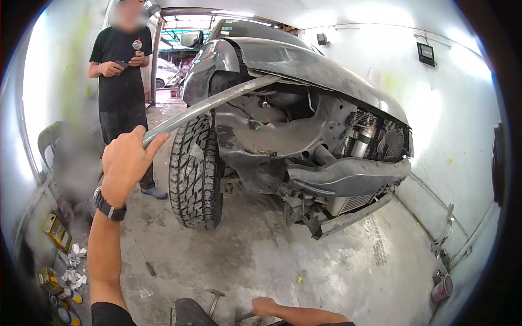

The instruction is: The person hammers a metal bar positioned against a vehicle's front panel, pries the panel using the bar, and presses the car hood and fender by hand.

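Head view: gripped pipe (212, 102) in curled left hand (124, 160), handle (246, 315) in closed right hand (265, 307); risked slipping off hood (315, 61) ahead under strain.

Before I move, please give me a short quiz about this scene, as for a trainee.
1. True or false: the right hand wears the watch.
2. The left hand grips the pipe. Where is its far end? A) under the tyre; B) at the edge of the hood; C) inside the bucket.
3. Fill in: the screwdriver lies on the ____.

Key: 1. False; 2. B; 3. floor.
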`<state>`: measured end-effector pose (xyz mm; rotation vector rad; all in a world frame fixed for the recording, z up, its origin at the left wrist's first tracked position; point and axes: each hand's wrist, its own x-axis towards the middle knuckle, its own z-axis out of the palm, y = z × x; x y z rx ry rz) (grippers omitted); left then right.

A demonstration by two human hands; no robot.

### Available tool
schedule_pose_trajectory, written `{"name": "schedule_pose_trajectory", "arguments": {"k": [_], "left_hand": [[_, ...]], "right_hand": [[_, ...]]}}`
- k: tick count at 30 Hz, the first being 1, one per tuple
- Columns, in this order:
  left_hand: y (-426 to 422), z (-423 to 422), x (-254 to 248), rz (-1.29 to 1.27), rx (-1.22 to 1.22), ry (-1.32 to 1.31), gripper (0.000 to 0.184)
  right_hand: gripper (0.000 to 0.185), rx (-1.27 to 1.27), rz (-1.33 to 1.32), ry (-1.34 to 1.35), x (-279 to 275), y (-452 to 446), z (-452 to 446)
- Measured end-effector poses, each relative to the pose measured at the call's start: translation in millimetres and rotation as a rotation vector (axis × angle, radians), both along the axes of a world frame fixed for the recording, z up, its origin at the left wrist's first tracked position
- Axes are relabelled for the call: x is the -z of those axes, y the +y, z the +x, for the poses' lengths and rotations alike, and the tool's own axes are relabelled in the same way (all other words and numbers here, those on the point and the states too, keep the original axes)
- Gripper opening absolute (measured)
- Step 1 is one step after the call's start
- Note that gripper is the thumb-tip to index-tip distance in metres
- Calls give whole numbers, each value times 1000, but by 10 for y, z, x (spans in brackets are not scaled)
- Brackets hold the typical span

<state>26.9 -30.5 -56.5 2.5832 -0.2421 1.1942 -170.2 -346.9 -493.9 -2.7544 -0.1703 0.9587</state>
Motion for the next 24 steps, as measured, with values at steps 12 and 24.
{"name": "schedule_pose_trajectory", "arguments": {"k": [12, 24], "left_hand": [[-29, -56, -5, 16, -1, -26, 59], [-34, -24, 51, 22, -23, -90, 60]], "right_hand": [[43, -10, 13, 24, -100, 118, 30], [46, -50, 38, 8, 122, 115, 78]]}}
